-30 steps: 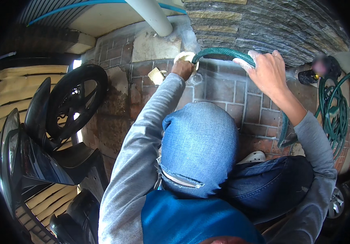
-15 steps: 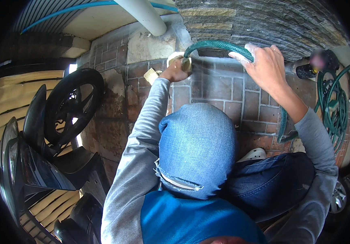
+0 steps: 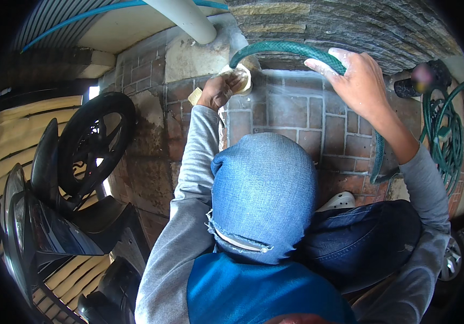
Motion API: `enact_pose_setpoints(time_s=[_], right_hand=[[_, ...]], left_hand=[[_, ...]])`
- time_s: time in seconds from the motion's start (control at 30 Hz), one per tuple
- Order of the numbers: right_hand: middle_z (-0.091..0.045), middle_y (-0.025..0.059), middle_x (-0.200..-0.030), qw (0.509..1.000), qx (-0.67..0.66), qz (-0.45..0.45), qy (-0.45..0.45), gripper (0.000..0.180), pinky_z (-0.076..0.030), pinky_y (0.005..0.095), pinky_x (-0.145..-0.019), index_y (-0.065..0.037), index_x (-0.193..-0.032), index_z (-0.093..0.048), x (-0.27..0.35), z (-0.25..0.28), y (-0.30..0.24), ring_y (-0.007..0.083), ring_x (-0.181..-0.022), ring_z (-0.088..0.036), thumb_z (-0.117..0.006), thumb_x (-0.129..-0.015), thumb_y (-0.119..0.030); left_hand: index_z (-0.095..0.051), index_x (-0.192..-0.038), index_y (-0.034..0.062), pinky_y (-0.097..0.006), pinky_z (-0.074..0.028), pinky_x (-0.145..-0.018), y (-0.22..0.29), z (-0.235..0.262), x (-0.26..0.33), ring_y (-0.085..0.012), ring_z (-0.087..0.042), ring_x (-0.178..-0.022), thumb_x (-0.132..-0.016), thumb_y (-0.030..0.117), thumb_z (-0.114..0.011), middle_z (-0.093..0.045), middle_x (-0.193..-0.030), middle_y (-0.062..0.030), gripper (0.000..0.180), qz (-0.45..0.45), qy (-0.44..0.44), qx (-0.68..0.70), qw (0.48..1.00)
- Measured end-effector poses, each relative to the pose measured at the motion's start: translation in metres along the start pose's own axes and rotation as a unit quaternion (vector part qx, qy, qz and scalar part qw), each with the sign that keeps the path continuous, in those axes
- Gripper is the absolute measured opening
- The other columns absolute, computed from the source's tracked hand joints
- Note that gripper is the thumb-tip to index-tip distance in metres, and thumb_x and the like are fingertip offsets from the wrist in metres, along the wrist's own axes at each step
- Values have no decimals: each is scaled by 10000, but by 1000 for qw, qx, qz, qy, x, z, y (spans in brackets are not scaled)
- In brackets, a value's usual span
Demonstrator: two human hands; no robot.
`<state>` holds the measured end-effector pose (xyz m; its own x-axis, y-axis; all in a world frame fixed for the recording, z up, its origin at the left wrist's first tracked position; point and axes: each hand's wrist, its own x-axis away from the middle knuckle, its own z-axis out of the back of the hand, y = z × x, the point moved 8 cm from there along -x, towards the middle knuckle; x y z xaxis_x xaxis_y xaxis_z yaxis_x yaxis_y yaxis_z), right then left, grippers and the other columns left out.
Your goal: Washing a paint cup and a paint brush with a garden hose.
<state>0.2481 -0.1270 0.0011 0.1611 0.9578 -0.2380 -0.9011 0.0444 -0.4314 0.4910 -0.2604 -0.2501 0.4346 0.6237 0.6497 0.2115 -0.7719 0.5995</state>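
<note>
My right hand (image 3: 362,86) is closed round a green hose (image 3: 283,46), with whitish residue on its thumb and fingers. The hose arches leftward, and its end drops at a small cream-coloured, cup-like container (image 3: 248,82). At this container is my left hand (image 3: 217,92), its fingers curled at the rim and partly inside the opening. Exactly how they grip is hard to see. A pale yellow block, perhaps a sponge (image 3: 195,96), lies just left of my left hand.
A stone-clad wall (image 3: 318,27) rises ahead, beside a white pipe (image 3: 186,21). Brick paving (image 3: 288,116) spreads below. To the left stands a motorcycle with a black wheel (image 3: 97,143). More green hose hangs coiled (image 3: 442,137) at the right, near a dark object (image 3: 404,88).
My left hand has shifted slightly left, and the container's opening now shows more. My right hand and the hose have moved a little upward; the hose's end has shifted left.
</note>
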Motion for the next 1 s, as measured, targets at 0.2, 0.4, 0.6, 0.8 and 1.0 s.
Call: enact_pose_setpoints(time_s=[0.2, 0.4, 0.6, 0.8, 1.0], right_hand=[[-618, 180, -624, 999, -15, 37, -10, 468, -487, 405, -627, -24, -860, -706, 6, -8, -7, 349, -596, -613, -652, -827, -487], [-602, 189, -609, 999, -7, 49, 8, 458, -482, 416, -626, -21, -836, -703, 3, -5, -9, 354, -590, -608, -661, -823, -477], [-592, 183, -588, 999, -2, 28, -25, 461, -484, 412, -618, -16, -818, -696, 3, -7, -2, 350, -569, -602, -661, -824, -475], [-591, 168, -577, 999, 10, 47, -11, 434, -482, 406, -607, -27, -816, -698, 2, -8, -7, 346, -559, -601, -664, -826, -459], [-599, 154, -577, 998, 25, 28, -53, 412, -480, 405, -601, -38, -812, -698, 4, -15, -4, 338, -558, -604, -662, -830, -448]], left_hand=[[-549, -958, 37, -297, -449, -623, -11, -1, -11, -176, -499, -665, -991, 85, -347, -547, -772, -70, 210, 64, -13, 156, 986], [-548, -941, 50, -281, -427, -579, -12, 5, -16, -154, -442, -581, -974, 94, -366, -496, -721, -39, 189, 22, 88, 61, 994], [-637, -923, 14, -332, -457, -593, 4, 2, -23, -178, -584, -685, -913, 98, -459, -624, -785, -94, 197, -19, 38, -298, 954], [-671, -1021, -2, -371, -503, -782, 13, -7, -55, -287, -661, -946, -841, 296, -556, -683, -1013, -184, 367, -93, 59, -734, 670], [-697, -1008, 142, -336, -508, -842, 1, -29, -63, -284, -653, -967, -731, 299, -600, -682, -1025, -130, 333, -110, -41, -851, 512]])
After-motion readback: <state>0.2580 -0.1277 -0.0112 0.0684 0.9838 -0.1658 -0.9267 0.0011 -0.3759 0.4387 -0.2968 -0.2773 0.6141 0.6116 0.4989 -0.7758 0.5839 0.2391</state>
